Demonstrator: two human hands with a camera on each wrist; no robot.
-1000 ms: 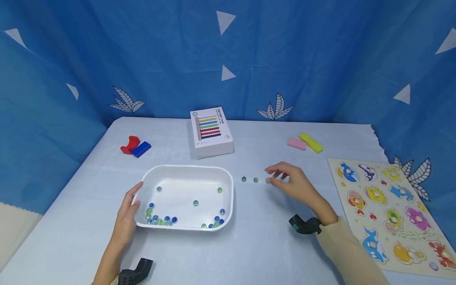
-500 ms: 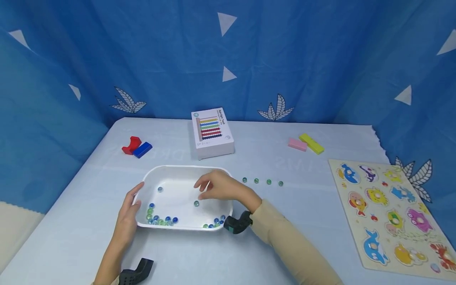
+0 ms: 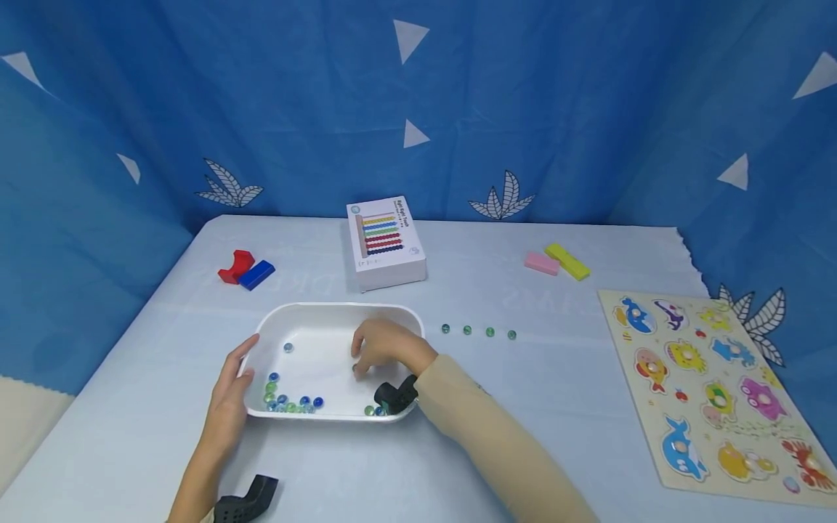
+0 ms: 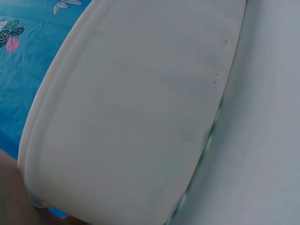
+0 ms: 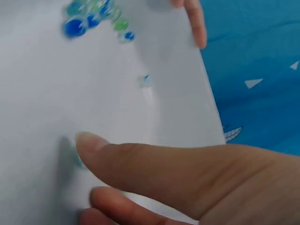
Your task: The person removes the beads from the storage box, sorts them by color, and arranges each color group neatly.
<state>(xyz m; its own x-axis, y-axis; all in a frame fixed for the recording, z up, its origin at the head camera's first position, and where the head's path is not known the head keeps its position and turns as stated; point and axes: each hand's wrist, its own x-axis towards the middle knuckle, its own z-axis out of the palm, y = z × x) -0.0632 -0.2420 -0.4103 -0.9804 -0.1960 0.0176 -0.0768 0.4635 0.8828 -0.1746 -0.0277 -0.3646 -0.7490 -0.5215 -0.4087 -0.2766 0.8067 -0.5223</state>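
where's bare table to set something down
Free: cloth between the right sleeve and puzzle board; cloth left of the left hand, nearer than the red block. Crowded: the white tray, with marbles clustered near-left and the right hand in its right half.

A white box [image 3: 386, 245] lies between coloured blocks [image 3: 257, 275].

Tray [image 3: 320, 363] was white. Some marbles [image 3: 318, 402] were blue, some green. Curtain [image 3: 314, 94] was blue with white triangles [image 3: 409, 40].
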